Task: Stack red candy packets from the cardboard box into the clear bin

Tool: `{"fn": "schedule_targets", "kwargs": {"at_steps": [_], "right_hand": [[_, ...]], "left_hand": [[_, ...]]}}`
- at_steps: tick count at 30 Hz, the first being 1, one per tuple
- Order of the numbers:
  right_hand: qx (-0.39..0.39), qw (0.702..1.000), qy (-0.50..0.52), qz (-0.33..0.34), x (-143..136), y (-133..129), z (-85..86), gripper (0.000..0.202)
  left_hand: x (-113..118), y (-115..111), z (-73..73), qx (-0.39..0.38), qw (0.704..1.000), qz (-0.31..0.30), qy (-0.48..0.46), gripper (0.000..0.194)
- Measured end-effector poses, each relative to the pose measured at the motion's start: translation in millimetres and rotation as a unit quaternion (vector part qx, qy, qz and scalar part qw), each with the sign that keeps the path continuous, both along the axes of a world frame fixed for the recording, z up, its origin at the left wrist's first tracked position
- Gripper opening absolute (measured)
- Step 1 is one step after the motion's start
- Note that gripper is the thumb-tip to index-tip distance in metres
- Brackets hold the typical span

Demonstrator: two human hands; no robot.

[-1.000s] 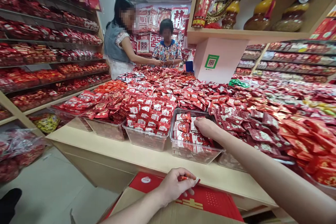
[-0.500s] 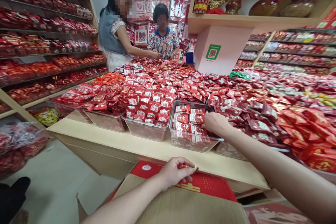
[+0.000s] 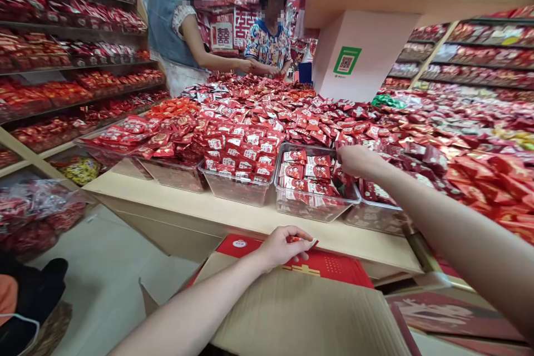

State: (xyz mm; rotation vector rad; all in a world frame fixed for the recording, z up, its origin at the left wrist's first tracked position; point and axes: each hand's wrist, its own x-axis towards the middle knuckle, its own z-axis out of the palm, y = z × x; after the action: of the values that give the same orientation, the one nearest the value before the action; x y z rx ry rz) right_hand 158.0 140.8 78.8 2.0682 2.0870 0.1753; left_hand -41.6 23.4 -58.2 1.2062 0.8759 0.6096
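Brown cardboard nearest: a box (image 3: pixel 300 311), with a red, gold-marked panel (image 3: pixel 346 270) at its far end. Left hand (image 3: pixel 283 247) above that panel, half curled, thumb and fingers gripping a small red-and-white packet (image 3: pixel 294 239); pale corner pokes out past the fingertips.

Beyond it, pale wooden table (image 3: pixel 187 206), with clear plastic tray (image 3: pixel 308 211) near its edge. Inside, red-and-white packets (image 3: pixel 319 169) in rows. Right hand (image 3: pixel 359 162) at the tray's right side, palm down, fingers bent toward the packets; fingertips hidden, cannot tell whether they grip one.

Another clear tray (image 3: pixel 237 192) just left, full of red packets; dark red packets (image 3: pixel 421 161) heaped to the right. Farther back, green-framed code sign (image 3: pixel 347 61) on a pale pillar. Across the heap, two people (image 3: pixel 269 44), hands close together.
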Motion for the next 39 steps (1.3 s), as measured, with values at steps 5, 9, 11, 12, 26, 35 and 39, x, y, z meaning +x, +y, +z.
{"fn": "schedule_targets", "kwargs": {"at_steps": [5, 9, 11, 12, 26, 35, 39], "right_hand": [[-0.013, 0.967, 0.234, 0.097, -4, -53, 10.0, 0.017], [-0.111, 0.869, 0.445, 0.184, -28, -119, -24.9, 0.016], [-0.112, 0.845, 0.495, 0.172, -38, -140, -48.7, 0.016], [-0.106, 0.836, 0.514, 0.162, -40, -146, -59.9, 0.015], [-0.095, 0.769, 0.621, 0.113, -43, -154, -115.2, 0.016], [-0.072, 0.796, 0.587, 0.130, -44, -158, -104.4, 0.014], [-0.051, 0.806, 0.573, 0.139, -48, -161, -106.8, 0.013]], "left_hand": [[-2, -1, 4.8, -0.009, 0.998, -0.011, -0.064, 0.041], [-6, -4, 9.8, 0.008, 0.989, -0.043, -0.143, 0.043], [-6, -5, 10.6, 0.025, 0.991, -0.028, -0.131, 0.038], [-6, -5, 10.3, 0.032, 0.993, -0.016, -0.117, 0.036], [0, -3, 7.8, 0.013, 0.996, 0.060, -0.063, 0.040], [-7, -3, 8.4, -0.017, 1.000, -0.017, -0.012, 0.044], [-7, -4, 10.3, 0.002, 1.000, -0.002, -0.026, 0.043]]}}
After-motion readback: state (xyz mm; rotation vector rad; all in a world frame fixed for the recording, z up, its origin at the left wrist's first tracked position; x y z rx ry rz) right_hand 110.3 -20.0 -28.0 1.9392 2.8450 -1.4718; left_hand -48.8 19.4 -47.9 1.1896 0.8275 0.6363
